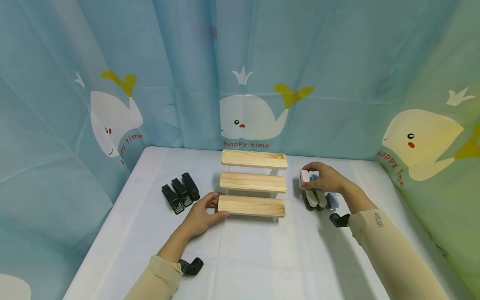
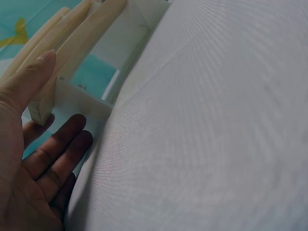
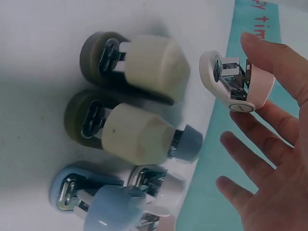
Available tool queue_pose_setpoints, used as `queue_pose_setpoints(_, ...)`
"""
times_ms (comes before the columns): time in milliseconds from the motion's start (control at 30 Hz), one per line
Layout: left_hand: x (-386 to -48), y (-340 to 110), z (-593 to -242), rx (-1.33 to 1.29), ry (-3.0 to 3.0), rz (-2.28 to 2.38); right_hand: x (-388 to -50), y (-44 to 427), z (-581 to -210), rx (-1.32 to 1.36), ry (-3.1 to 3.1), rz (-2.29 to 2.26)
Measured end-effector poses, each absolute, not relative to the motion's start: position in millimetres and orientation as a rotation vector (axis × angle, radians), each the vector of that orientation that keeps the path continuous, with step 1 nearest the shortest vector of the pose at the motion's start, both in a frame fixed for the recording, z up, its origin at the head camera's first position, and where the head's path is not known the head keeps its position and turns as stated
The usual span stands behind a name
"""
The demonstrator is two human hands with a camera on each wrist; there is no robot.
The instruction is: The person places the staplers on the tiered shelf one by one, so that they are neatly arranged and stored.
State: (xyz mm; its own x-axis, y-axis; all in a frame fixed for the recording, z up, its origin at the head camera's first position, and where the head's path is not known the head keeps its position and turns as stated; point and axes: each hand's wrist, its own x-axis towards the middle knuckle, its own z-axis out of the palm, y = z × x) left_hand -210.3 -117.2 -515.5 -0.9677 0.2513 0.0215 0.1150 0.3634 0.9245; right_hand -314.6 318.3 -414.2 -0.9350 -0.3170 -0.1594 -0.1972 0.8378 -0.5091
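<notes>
Head view shows nearest the left hand [image 1: 202, 216], whose thumb and fingers hold the left end of the lowest board [image 1: 251, 206] of the rack. If this hand pulled or pushed unevenly, the rack could perhaps slide or tilt on the counter [image 1: 247, 258]. A little farther, two cream-topped staplers [image 3: 137, 132] lie side by side. Beyond them, the right hand [image 1: 327, 178] pinches a pink and white stapler [image 1: 305, 177] with thumb and index finger, while its other fingers are spread away. Such a narrow grip could let the stapler turn or slip, and moving it low could knock the small blue stapler [image 3: 188, 143] nearby. The pink and white stapler is at the fingertips, on the left side of the right hand; whether it is fully off the counter, I cannot tell surely. Farthest hangs the whale curtain [image 1: 240, 50].
</notes>
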Motion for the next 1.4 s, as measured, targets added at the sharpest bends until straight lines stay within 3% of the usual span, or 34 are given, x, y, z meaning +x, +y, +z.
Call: queue_pose_setpoints(1400,-212,-117,-519,0.340,2.533,1.654,-291,291,-355,-0.502,2.840,-0.749)
